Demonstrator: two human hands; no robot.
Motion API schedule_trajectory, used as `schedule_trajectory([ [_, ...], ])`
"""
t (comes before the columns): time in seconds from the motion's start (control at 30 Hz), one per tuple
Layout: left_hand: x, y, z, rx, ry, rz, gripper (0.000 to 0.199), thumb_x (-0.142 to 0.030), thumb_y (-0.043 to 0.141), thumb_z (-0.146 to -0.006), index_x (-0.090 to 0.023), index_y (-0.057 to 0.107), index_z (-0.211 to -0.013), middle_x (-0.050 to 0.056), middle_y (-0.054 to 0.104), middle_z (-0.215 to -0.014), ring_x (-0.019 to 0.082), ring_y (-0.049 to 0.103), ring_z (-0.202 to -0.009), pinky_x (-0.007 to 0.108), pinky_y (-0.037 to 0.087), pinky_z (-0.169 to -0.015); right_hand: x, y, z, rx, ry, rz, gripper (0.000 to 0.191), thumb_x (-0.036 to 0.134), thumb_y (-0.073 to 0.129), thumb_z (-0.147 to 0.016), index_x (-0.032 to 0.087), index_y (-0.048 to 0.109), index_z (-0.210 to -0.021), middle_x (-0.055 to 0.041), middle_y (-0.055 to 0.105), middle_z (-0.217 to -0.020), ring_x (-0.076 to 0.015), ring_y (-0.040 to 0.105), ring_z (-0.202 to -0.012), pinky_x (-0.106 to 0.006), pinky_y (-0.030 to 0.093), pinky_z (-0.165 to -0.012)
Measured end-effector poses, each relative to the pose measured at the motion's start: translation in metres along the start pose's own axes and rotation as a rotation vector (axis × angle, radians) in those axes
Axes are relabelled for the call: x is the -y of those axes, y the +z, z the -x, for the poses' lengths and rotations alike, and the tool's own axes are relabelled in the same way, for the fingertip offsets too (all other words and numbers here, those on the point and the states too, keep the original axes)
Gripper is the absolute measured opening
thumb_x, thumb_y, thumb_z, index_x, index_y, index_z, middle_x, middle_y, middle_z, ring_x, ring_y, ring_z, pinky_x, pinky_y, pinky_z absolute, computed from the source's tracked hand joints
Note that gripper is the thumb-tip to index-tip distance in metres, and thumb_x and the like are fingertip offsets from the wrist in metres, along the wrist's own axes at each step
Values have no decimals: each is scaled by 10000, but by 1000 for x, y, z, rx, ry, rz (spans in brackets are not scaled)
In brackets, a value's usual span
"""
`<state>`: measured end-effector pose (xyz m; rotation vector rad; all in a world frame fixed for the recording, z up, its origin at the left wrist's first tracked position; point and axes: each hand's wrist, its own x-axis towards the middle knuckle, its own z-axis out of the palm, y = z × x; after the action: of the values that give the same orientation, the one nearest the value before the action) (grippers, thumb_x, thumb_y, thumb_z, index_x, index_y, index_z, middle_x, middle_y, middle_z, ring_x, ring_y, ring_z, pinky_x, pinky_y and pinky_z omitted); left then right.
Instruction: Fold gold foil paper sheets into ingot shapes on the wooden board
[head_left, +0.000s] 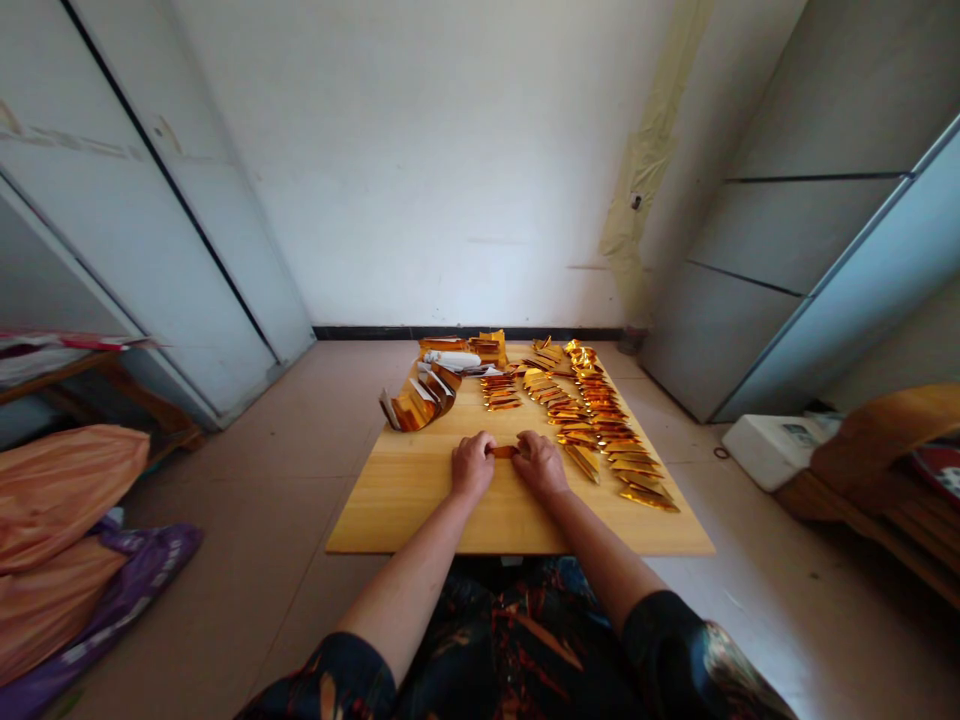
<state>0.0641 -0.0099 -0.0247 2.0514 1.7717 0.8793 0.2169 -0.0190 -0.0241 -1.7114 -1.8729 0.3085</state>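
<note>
The left hand and the right hand stand close together near the front edge of the desk, and they hold one small gold strip between them, so the gap is narrow. Much work seems already done: long rows of folded strips lie loose across the right half of the desk. What is left seems to be the curved pile of gold sheets and the small stacks at the far end, beside a white roll. On the floor at the left lie an orange bag and a purple bag, but I cannot tell what is inside them.
</note>
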Motion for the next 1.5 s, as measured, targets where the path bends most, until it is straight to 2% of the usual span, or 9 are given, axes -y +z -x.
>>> schedule_trajectory([
  [0.17,4,2,1,-44,31,83,238,6,503,-679,-206,579,-756,13,611,-778,164,530,-803,257,396,-715,-8,5,-1,-38,-71,-33,72,151,558,-734,189,619,-747,-28,651,-751,-168,562,-760,-251,373,-710],
  [0.43,7,2,-1,-86,99,133,242,39,475,-653,-195,530,-625,-1,602,-693,153,519,-756,249,409,-707,-10,9,-2,-59,-178,-60,111,119,555,-714,184,615,-780,-20,636,-750,-145,557,-713,-226,378,-665],
  [0.53,8,2,-1,-80,105,151,249,43,483,-647,-192,565,-656,0,619,-716,149,535,-763,250,426,-722,-10,10,-3,-43,-251,-5,107,107,544,-733,184,610,-700,-25,628,-727,-145,551,-716,-226,371,-670],
  [0.67,9,1,-2,-35,107,149,337,44,506,-646,-193,655,-834,12,666,-834,150,565,-835,268,449,-795,-9,10,-1,-49,-302,60,151,103,524,-769,177,621,-680,-36,621,-709,-146,542,-712,-232,366,-681],
  [0.77,13,-3,-4,27,123,60,229,-58,556,-715,-203,695,-825,30,686,-863,174,565,-873,295,440,-828,-7,7,0,-26,-263,21,145,120,521,-791,177,641,-731,-39,632,-744,-146,554,-735,-230,380,-696],
  [0.87,18,-8,-7,103,136,-29,123,-163,592,-749,-208,707,-752,39,684,-815,186,559,-849,294,431,-791,-3,1,-3,65,-221,-54,126,132,548,-779,190,656,-807,-21,642,-775,-138,565,-743,-219,395,-692],
  [1.0,21,-11,-10,143,121,-54,101,-155,617,-725,-204,689,-673,32,669,-757,177,554,-821,274,411,-755,3,-3,-11,183,-260,-46,93,183,597,-763,197,685,-790,-25,642,-804,-148,571,-786,-228,404,-715],
  [1.17,22,-12,-11,152,122,-31,86,-148,624,-709,-183,681,-653,30,668,-735,160,560,-774,253,396,-715,6,-1,-15,228,-241,0,162,148,576,-750,198,705,-834,-30,657,-823,-152,575,-789,-228,401,-712],
  [1.5,35,-26,-12,218,88,80,55,-211,656,-676,-166,686,-677,3,662,-689,132,561,-663,222,371,-605,0,-1,-13,270,-155,-155,123,168,585,-724,193,699,-765,5,661,-742,-126,557,-682,-205,383,-628],
])
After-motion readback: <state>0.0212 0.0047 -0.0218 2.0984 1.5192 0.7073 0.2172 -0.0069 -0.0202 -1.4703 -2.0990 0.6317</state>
